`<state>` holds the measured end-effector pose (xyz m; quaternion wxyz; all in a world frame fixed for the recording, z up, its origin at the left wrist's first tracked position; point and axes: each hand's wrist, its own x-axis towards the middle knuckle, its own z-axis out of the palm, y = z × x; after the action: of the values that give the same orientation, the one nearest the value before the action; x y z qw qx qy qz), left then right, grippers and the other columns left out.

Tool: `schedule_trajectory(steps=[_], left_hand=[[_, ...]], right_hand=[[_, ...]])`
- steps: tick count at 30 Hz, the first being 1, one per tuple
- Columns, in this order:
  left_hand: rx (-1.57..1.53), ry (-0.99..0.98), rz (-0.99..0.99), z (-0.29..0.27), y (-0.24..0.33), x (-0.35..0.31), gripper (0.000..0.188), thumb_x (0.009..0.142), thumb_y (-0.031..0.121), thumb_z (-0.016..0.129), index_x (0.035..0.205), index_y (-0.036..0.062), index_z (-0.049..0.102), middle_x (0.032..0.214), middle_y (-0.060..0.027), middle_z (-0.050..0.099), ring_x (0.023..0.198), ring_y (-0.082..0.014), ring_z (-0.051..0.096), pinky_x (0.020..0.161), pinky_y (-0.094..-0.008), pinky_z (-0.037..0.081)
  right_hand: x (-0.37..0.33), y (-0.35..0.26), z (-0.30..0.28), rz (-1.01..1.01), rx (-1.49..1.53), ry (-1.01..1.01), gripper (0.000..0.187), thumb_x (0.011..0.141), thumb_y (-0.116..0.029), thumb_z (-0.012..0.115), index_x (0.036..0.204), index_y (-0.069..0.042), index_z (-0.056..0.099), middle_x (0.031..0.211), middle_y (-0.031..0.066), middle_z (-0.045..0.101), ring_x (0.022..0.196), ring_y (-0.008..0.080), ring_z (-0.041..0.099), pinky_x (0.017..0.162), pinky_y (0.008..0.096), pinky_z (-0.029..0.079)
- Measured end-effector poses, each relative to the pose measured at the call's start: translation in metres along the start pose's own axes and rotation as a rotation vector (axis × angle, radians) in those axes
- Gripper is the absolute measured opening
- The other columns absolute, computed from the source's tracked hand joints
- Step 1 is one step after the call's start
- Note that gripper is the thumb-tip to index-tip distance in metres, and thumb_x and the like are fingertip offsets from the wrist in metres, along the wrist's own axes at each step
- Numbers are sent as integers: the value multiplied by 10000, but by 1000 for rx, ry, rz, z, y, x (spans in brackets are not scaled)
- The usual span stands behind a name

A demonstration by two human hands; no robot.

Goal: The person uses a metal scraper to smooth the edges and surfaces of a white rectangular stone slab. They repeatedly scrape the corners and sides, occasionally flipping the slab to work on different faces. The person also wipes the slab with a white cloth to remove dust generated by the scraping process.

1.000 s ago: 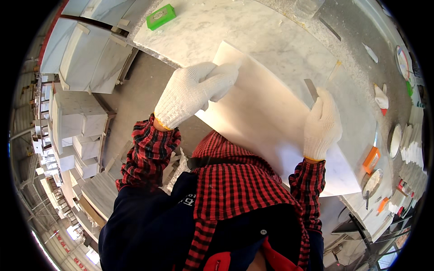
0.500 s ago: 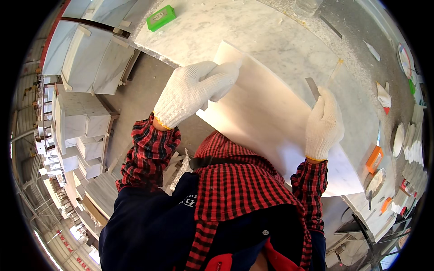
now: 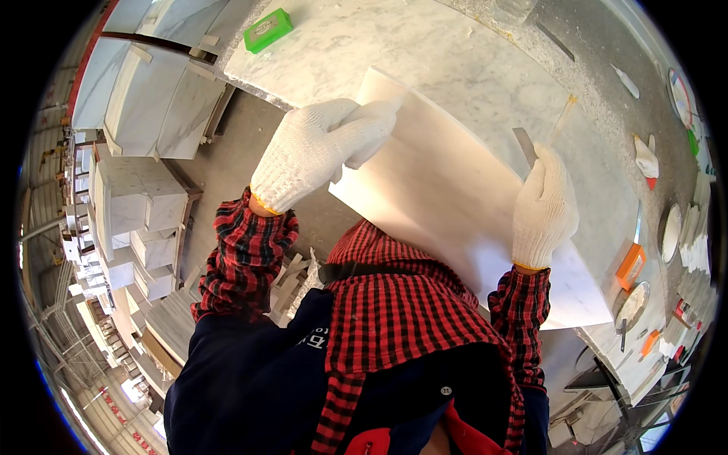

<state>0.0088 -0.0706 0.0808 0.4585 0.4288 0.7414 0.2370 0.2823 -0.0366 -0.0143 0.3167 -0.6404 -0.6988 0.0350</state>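
A long white stone panel (image 3: 455, 182) lies slantwise before me, close against my apron, with its far long edge on the marble-topped bench (image 3: 485, 83). At its right part, my right hand (image 3: 544, 208) in a white knitted glove is closed over the far edge. My left hand (image 3: 322, 148), gloved the same way, is at the panel's left end. Its fingers are bent together over that edge, and whatever lies inside them is hidden. A flat grey strip (image 3: 524, 145) rests on the bench just beyond my right fingertips.
A green box (image 3: 268, 31) sits at the bench's far left. An orange tool (image 3: 629, 266), a round dish (image 3: 632, 303) and a white tube (image 3: 626, 81) lie to the right. Stacked marble slabs (image 3: 155, 114) stand on the left, beyond the floor gap.
My left hand has shifted slightly left along the panel's end, its forearm moving with it. The panel and my right hand stay nearly where they were.
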Motion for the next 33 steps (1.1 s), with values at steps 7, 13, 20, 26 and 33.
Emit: schedule_trajectory(steps=[7,13,20,26,33], left_hand=[[39,-9,14,-2,-3,2,316,919,321,656,952,11,709,668,-11,598,493,-58,501,457,-215,376],[61,-15,12,-3,1,1,331,920,332,648,953,9,706,671,-17,603,497,-63,508,465,-216,383],[56,-25,-21,-2,4,1,350,911,353,652,944,9,710,672,-4,593,516,-63,498,474,-219,379],[0,-11,-14,-2,0,0,332,899,341,668,950,17,718,665,6,571,527,-56,481,477,-218,356],[7,7,6,-10,-1,1,343,901,373,652,847,36,685,652,13,549,512,-55,453,474,-222,337]], right_hand=[[0,2,2,-45,-3,52,215,900,-68,595,1064,-124,723,1019,75,732,927,258,701,783,346,541],[0,0,0,-16,9,20,214,919,-85,573,1070,-109,723,1049,83,729,961,262,697,822,347,533],[0,2,3,-65,-16,71,219,887,-53,608,1057,-135,718,993,70,732,896,253,704,743,339,545],[0,3,3,-85,-15,84,217,888,-52,606,1057,-133,716,985,70,731,888,252,703,738,341,544],[0,2,3,-87,-8,85,211,888,-51,609,1054,-128,714,976,73,730,882,255,703,734,344,544]])
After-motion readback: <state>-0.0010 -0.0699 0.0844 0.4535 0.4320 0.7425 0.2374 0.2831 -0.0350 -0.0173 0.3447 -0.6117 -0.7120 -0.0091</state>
